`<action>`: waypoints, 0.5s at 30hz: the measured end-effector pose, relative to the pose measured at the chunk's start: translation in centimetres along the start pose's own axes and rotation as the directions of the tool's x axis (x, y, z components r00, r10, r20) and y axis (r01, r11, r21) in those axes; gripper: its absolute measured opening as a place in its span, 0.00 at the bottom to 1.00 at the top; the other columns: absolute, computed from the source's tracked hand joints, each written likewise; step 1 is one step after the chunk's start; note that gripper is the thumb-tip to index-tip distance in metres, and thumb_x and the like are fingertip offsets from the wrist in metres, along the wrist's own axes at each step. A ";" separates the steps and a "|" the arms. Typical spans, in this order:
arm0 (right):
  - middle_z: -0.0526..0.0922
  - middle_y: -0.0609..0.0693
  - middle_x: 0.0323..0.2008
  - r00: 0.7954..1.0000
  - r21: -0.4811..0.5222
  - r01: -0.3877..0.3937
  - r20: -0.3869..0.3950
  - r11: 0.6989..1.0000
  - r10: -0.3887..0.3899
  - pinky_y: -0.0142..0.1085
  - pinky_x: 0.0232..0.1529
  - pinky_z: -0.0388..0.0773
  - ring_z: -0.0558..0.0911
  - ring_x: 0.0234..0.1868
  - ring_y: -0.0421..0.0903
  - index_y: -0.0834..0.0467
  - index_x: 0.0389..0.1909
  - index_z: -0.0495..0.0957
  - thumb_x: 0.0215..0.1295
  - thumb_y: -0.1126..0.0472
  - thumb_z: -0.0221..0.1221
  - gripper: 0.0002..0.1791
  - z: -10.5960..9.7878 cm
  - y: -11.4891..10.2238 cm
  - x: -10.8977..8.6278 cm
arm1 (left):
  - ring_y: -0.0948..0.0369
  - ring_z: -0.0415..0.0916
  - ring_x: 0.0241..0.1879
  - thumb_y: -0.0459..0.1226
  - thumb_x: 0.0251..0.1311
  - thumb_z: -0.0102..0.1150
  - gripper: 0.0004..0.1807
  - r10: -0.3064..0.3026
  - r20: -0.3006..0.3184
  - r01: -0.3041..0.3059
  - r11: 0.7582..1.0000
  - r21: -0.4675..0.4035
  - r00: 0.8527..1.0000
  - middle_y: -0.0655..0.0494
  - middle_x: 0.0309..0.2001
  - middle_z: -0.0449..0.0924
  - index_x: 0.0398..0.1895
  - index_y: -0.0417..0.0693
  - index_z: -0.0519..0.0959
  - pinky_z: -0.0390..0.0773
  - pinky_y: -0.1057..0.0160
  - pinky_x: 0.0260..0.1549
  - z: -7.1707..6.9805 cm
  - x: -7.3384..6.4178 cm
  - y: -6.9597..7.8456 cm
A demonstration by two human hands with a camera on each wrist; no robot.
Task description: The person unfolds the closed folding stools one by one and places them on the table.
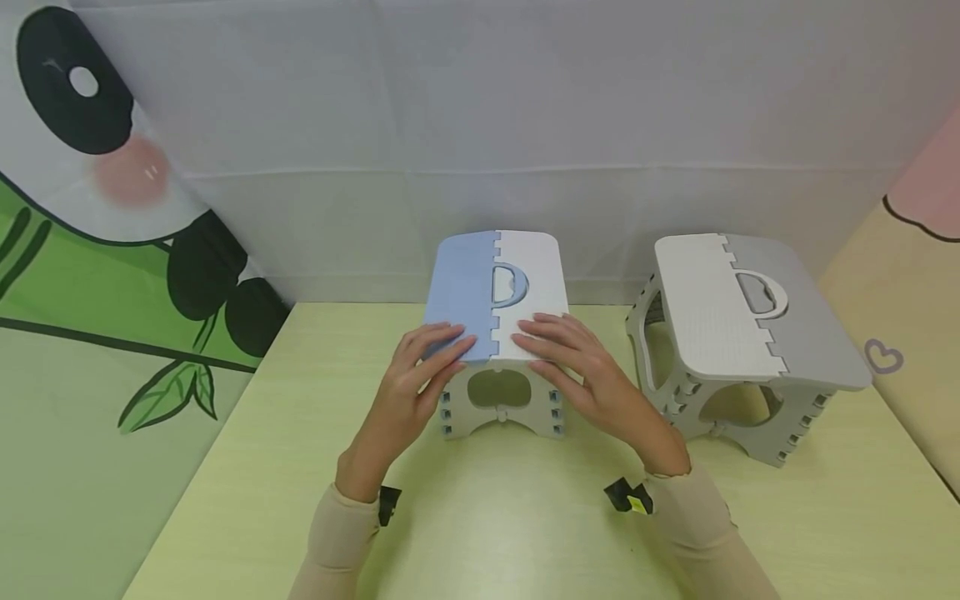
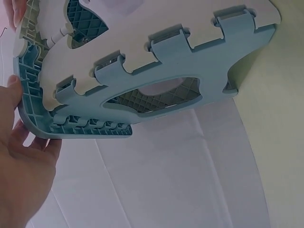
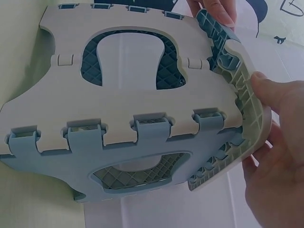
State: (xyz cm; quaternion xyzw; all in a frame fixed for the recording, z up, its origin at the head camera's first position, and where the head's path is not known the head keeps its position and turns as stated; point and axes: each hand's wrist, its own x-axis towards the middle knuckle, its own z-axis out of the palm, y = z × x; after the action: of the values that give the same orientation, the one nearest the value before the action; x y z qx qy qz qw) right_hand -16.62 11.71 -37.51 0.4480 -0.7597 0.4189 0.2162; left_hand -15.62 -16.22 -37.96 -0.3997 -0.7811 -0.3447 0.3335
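An unfolded step stool [image 1: 461, 283] with a half blue, half white top stands upright on the table. Across the near end of its blue half rests my left hand [image 1: 408, 387], fingers extended over the top. My right hand [image 1: 592, 375] lies on the white half in the same way, fingers spread. In the left wrist view the left thumb [image 2: 14, 88] touches the top's rim, above the blue side panel [image 2: 213, 61]. The right wrist view shows the right thumb [image 3: 261, 85] against the white rim, beside the ribbed underside.
A larger white and grey step stool [image 1: 705, 317] stands unfolded to the right, near my right forearm. Behind both stools hangs a pale cloth [image 1: 510, 125]. Printed cartoon cloth [image 1: 97, 275] flanks the light table [image 1: 480, 533] on the left.
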 end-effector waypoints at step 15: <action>0.75 0.58 0.67 1.000 -0.012 -0.017 0.005 1.000 0.017 0.50 0.77 0.55 0.67 0.73 0.57 0.61 0.66 0.77 0.68 0.75 0.61 0.25 -0.3 0.0 -0.2 | 0.41 0.72 0.62 0.42 0.78 0.53 0.19 -0.007 -0.004 0.007 0.996 0.085 1.000 0.39 0.60 0.78 0.60 0.39 0.82 0.72 0.49 0.65 0.3 0.3 0.8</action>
State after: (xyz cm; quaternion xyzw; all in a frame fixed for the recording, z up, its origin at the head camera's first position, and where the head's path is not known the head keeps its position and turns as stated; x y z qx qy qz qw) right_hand -16.53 12.12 -37.48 0.4413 -0.7665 0.4151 0.2132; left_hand -15.15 -15.53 -37.62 -0.3816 -0.7960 -0.3129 0.3505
